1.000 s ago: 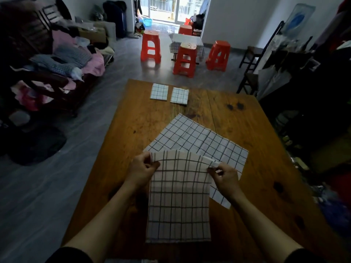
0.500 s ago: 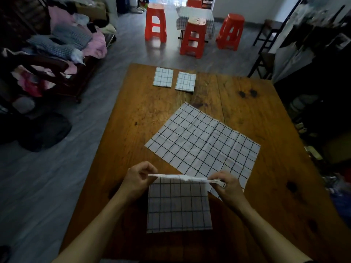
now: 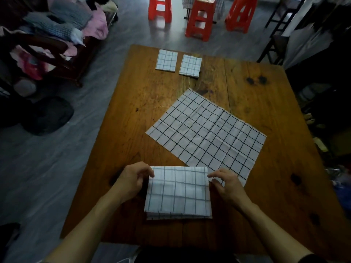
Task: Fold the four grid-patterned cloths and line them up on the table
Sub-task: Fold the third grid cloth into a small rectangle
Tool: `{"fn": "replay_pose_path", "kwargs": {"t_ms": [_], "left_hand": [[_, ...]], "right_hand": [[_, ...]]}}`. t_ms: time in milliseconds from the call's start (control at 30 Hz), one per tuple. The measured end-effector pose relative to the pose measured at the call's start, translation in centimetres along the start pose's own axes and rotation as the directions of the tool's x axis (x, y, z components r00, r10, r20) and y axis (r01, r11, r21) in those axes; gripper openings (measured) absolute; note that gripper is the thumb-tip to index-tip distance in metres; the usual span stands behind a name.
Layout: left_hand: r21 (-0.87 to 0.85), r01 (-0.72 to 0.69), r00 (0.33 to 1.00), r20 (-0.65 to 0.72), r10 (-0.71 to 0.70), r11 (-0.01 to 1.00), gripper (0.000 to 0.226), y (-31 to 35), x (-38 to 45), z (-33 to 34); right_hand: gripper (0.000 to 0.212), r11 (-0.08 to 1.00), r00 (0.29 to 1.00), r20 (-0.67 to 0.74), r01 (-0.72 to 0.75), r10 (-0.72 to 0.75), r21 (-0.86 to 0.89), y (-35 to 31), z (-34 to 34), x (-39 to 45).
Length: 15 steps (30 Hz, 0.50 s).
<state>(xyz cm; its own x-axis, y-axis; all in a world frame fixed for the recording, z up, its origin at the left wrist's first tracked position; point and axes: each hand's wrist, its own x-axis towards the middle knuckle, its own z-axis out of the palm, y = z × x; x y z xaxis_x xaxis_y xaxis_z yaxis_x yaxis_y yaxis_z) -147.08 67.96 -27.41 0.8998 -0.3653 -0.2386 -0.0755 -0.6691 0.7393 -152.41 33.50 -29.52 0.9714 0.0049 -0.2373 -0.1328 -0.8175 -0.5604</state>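
A grid-patterned cloth (image 3: 178, 192), folded in half, lies flat near the front edge of the wooden table (image 3: 133, 111). My left hand (image 3: 133, 179) rests at its upper left corner with curled fingertips touching the edge. My right hand (image 3: 226, 185) touches its upper right corner with relaxed fingers. Just beyond, a second grid cloth (image 3: 205, 133) lies spread open and turned at an angle; its near corner sits under my right hand. Two small folded grid cloths (image 3: 166, 60) (image 3: 190, 66) lie side by side at the far edge.
Red plastic stools (image 3: 198, 18) stand on the floor beyond the table. A wooden couch piled with clothes (image 3: 57, 25) is at the far left, a dark bag (image 3: 47, 114) on the floor beside the table, a dark chair (image 3: 275, 40) and clutter on the right.
My hands folded the raised top edge of the cloth toward me and laid it down, halving it. The fingers have loosened from the pinched corners. The camera has tilted down.
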Motion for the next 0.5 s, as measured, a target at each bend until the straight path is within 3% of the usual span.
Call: {"fn": "replay_pose_path", "kwargs": {"t_ms": [233,333,433,500], "left_hand": [[0.020,0.038,0.999,-0.034,-0.037,0.999,0.019,-0.4,0.8,1.2],[0.216,0.090,0.996,-0.041,-0.083,0.972,0.034,0.1,1.5,2.5],[0.526,0.033,0.994,0.072,-0.083,0.850,0.062,1.0,2.1,4.1],[0.611,-0.007,0.987,0.133,-0.093,0.792,0.071,1.6,2.5,5.2]], "right_hand": [[0.024,1.000,0.998,-0.070,-0.005,0.005,0.007,-1.2,0.4,1.0],[0.038,0.996,0.999,-0.051,-0.007,0.003,-0.084,-2.3,0.8,1.6],[0.063,0.968,0.998,0.050,0.044,-0.032,-0.247,-3.8,1.8,2.0],[0.074,0.935,0.990,0.122,0.106,-0.068,-0.340,-4.7,2.7,2.1]]}}
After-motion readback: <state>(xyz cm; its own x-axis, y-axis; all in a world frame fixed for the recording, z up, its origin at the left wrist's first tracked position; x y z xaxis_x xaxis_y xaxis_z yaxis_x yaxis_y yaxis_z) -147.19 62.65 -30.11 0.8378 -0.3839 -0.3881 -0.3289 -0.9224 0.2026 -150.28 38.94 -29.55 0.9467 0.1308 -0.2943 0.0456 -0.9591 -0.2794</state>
